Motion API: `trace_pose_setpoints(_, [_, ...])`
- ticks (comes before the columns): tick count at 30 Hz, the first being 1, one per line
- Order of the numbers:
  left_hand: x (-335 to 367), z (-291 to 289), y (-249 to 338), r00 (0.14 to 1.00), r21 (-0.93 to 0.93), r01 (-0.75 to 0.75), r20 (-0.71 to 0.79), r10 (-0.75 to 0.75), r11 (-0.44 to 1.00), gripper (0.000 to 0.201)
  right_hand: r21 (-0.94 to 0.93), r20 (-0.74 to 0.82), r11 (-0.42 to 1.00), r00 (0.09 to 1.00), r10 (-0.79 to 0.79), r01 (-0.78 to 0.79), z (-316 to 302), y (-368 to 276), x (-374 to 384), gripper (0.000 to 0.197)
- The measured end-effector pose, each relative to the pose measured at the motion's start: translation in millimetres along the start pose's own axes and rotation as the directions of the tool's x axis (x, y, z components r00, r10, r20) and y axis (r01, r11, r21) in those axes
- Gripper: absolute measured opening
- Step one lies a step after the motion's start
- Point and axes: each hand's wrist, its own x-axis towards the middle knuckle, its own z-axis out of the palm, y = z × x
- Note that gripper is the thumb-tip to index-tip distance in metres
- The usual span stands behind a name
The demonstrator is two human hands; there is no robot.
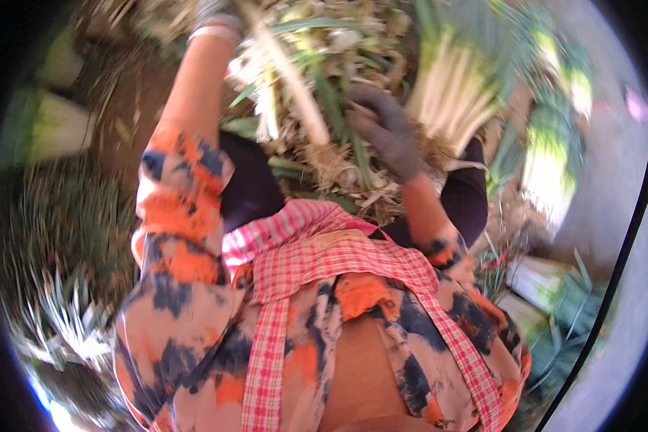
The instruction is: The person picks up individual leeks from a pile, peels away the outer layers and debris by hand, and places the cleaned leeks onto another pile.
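At the top edge, my left hand (219, 13), in a grey glove, is closed round the upper part of a long pale leek (288, 72). The stalk slants down to the right, its brown root tuft (329, 162) hanging over stripped leaves. My right hand (389, 133), gloved in grey too, is right of the stalk and apart from it. Its fingers are half bent with a gap between them; motion blurs them, and no held thing stands out. Just right of that hand lies a thick bunch of leeks (453, 90), roots toward me.
A heap of peeled leaves and skins (338, 47) covers the ground ahead. More leek bundles (551, 162) lie along the right, others (554, 288) at lower right. Leafy piles (72, 317) and a blurred pale bundle (57, 129) are at left. A black cable (612, 288) crosses the right side.
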Motion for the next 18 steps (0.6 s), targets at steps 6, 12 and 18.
trace_pose_setpoints(6, [-23.0, 13.4, -10.2, 0.997, 0.113, 0.053, 0.048, -0.058, 0.992, 0.012, -0.947, 0.256, 0.141, 0.943, -0.214, 0.289, 72.5, 25.6, 42.8, 0.063])
trace_pose_setpoints(12, [-99.3, 76.9, -19.3, 0.919, 0.392, -0.255, 0.382, 0.096, 0.884, 0.030, -0.225, -0.179, 0.951, 0.950, -0.255, 0.213, 61.3, 62.8, -22.6, 0.064])
trace_pose_setpoints(18, [-142.2, 81.7, -53.9, 0.703, 0.657, -0.396, 0.666, -0.248, 0.641, 0.029, -0.474, -0.565, 0.872, 0.717, -0.407, 0.122, -50.2, 48.0, -21.8, 0.051])
